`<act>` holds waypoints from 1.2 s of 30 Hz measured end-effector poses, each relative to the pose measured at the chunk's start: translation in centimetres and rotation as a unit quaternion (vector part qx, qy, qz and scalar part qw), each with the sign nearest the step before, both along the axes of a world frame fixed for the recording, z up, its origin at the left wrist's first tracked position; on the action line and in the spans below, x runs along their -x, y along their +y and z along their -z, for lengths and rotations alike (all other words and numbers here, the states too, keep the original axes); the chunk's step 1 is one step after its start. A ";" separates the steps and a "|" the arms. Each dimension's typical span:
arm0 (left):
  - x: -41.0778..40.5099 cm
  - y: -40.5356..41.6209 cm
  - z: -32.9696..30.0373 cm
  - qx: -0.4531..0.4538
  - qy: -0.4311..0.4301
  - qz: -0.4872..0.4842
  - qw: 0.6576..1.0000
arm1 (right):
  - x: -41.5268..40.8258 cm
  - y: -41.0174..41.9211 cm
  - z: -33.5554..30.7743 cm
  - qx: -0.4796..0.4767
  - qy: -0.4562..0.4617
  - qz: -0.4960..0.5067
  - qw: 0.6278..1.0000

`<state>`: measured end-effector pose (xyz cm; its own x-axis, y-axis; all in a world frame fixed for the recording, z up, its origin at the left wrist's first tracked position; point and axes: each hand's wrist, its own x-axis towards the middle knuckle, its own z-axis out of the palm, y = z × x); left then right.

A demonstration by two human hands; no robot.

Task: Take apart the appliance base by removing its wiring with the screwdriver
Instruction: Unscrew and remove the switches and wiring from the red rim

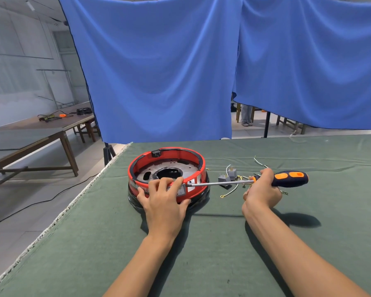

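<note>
1. appliance base (169, 166): a round red-and-black shell, open side up, standing on the green-covered bench (201, 254) near its left edge; a grey metal plate with a dark central hole shows inside.
2. left hand (165, 200): laid over the near wall of the base, fingers (176, 182) curled over the red rim and thumb against the outer wall, gripping it.
3. right hand (262, 189): to the right of the base, fingers wrapped round the front of the handle of the screwdriver (287, 179), holding it level.
4. screwdriver: orange-and-dark handle pointing right, metal shaft reaching left; its tip meets a small grey part on the near-right outer wall of the base, just beside the left fingertips.
5. loose wiring (229, 177): grey connector blocks and thin white wires with small metal terminals, lying on the bench between the base and the right hand, partly under the shaft.
6. blue cloth (201, 67): hangs behind the bench.
</note>
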<state>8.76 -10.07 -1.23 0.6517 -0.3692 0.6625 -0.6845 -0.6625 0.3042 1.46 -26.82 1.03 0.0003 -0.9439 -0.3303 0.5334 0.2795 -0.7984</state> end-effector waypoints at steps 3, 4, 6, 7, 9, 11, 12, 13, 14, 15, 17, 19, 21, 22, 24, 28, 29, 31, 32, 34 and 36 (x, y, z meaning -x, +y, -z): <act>-0.2 0.2 0.0 -0.002 0.013 0.007 1.000 | -0.3 -0.2 -0.5 0.011 0.012 -0.006 1.000; -0.2 0.2 0.0 -0.001 0.014 0.008 1.000 | -0.4 -0.3 -0.7 0.018 0.016 -0.008 1.000; -0.2 0.3 -0.1 0.000 0.019 0.010 1.000 | -0.7 -0.4 -1.3 0.034 0.024 -0.015 0.999; -0.3 0.3 -0.1 0.000 0.023 0.010 1.000 | -0.8 -0.4 -1.7 0.044 0.028 -0.020 0.998; -0.4 0.4 -0.2 0.000 0.024 0.012 1.000 | -1.3 -0.4 -2.5 0.067 0.039 -0.026 0.997; -0.4 0.4 -0.2 0.001 0.022 0.016 1.000 | -1.5 -0.5 -3.3 0.091 0.055 -0.026 0.994; -0.4 0.4 -0.1 0.004 0.020 0.018 1.000 | -1.5 -0.6 -3.5 0.100 0.060 -0.027 0.993; -0.4 0.5 -0.1 0.007 0.018 0.018 1.000 | -1.5 -0.6 -3.7 0.107 0.060 -0.029 0.992; -0.5 0.5 -0.1 0.008 0.016 0.017 1.000 | -1.4 -0.6 -3.6 0.108 0.058 -0.031 0.992; -0.5 0.5 -0.1 0.006 0.015 0.016 1.000 | -1.2 -0.6 -3.5 0.104 0.055 -0.032 0.993; -0.6 0.6 0.0 0.010 0.019 0.019 1.000 | -0.8 -0.6 -2.9 0.093 0.049 -0.036 0.994; -0.6 0.7 0.1 0.015 0.021 0.020 0.999 | -0.6 -0.5 -2.7 0.084 0.046 -0.042 0.994; -0.6 0.7 0.1 0.017 0.016 0.018 1.000 | -0.7 -0.6 -3.0 0.083 0.050 -0.054 0.994; -0.5 0.7 0.1 0.019 0.015 0.018 1.000 | -0.8 -0.6 -3.3 0.088 0.057 -0.060 0.993; -0.5 0.7 0.0 0.023 0.013 0.016 1.000 | -1.3 -0.6 -4.3 0.114 0.076 -0.068 0.988; -0.4 0.6 -0.1 0.030 0.010 0.016 0.999 | -2.5 -0.1 -7.4 0.223 0.116 -0.079 0.965; -0.4 0.6 -0.1 0.031 0.011 0.017 0.999 | -2.8 0.2 -8.3 0.260 0.131 -0.085 0.953; -0.4 0.6 -0.1 0.031 0.008 0.019 0.999 | -3.4 1.2 -9.8 0.332 0.160 -0.102 0.924; -0.4 0.6 -0.1 0.031 0.004 0.019 0.999 | -3.7 1.9 -10.2 0.368 0.173 -0.114 0.907; -0.4 0.6 -0.1 0.029 -0.006 0.017 0.999 | -4.4 3.8 -10.3 0.451 0.211 -0.131 0.857; -0.4 0.7 -0.1 0.024 -0.004 0.017 1.000 | -4.9 5.6 -9.8 0.536 0.225 -0.128 0.804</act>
